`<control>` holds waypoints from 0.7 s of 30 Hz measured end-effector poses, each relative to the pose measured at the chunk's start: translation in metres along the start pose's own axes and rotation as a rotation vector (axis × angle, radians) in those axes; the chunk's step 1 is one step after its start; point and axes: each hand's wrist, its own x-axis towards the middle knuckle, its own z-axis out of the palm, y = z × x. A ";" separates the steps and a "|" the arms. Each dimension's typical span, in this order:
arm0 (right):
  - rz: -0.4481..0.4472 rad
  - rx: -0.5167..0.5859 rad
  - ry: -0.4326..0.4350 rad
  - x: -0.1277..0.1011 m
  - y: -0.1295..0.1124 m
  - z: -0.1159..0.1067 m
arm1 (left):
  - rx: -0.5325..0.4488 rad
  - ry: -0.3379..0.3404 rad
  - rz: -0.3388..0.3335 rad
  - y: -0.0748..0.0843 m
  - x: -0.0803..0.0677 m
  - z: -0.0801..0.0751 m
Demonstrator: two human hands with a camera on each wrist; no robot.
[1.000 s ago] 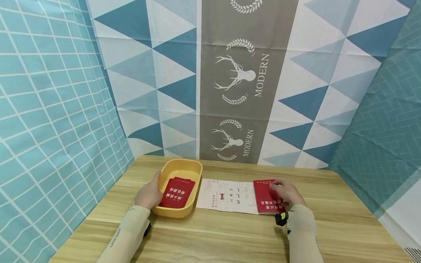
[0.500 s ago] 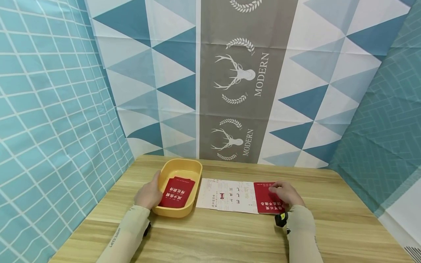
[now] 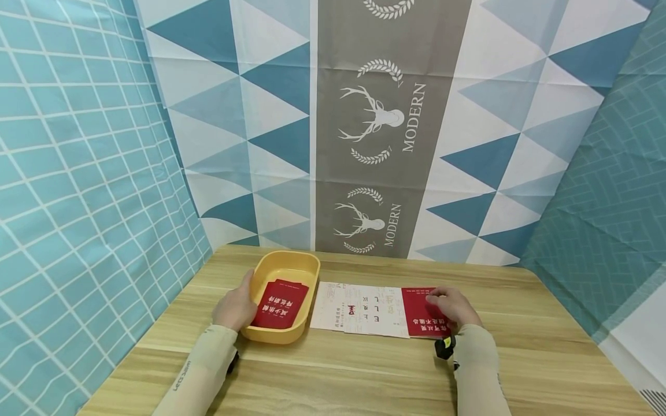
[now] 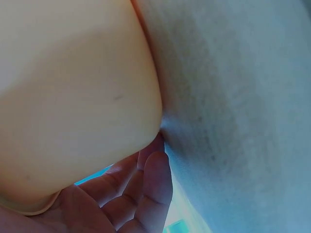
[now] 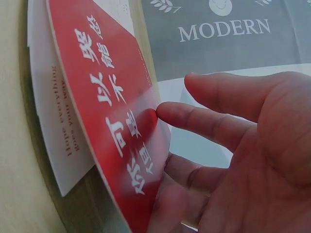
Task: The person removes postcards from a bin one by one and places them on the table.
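Observation:
My left hand (image 3: 234, 306) grips the left side of a yellow plastic tray (image 3: 283, 275); in the left wrist view its fingers (image 4: 154, 187) curl beside the tray's outer wall. Red cards (image 3: 281, 305) with white lettering lie inside the tray. To the right, a red card (image 3: 420, 312) overlaps the right end of a row of white printed cards (image 3: 359, 309). My right hand (image 3: 455, 306) touches that red card with its fingertips. In the right wrist view the index fingertip meets the card's face, and the thumb stands apart from it.
The wooden table (image 3: 333, 375) carries the tray and the card row. A patterned cloth (image 3: 374, 190) with deer prints hangs behind its far edge. Blue tile-patterned sheeting (image 3: 93, 173) covers the left side.
The right hand and the red card under it have shifted very slightly toward me. The left hand and the tray stay in place.

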 end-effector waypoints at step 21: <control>-0.047 -0.226 0.112 0.006 0.001 0.011 | -0.001 -0.001 -0.004 0.001 -0.001 0.000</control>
